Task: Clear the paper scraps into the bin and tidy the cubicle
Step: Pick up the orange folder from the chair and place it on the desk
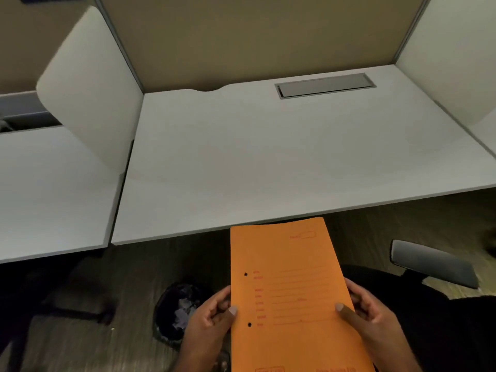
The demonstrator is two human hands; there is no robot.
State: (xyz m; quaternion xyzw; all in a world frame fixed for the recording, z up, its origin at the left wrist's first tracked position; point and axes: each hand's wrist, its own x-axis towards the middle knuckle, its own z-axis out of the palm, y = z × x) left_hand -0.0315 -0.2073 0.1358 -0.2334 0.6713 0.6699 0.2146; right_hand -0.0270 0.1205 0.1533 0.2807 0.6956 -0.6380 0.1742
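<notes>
Item: orange folder [288,294], punched with two holes along its left edge and printed with red ruled lines; you hold it flat in front of you, below the near edge of the bench [268,162], its far corner just overlapping that edge in view.

Your left hand [212,320]: fingers pinching the folder's left edge, thumb on top, the rest curled beneath.

Your right hand [367,315]: fingers pinching the right edge the same way, thumb laid on the cover.

Bench: white top, bare where it shows, with a grey cable hatch [325,86] set near the back right. Brown partition panel [255,36] behind; white side dividers [91,89] at left and right.

Bin [177,310]: dark, lined with a black bag, on the floor under the bench, just left of your left hand; pale crumpled matter shows inside, too blurred to name.

Chair armrest [432,263]: grey, at your right.
</notes>
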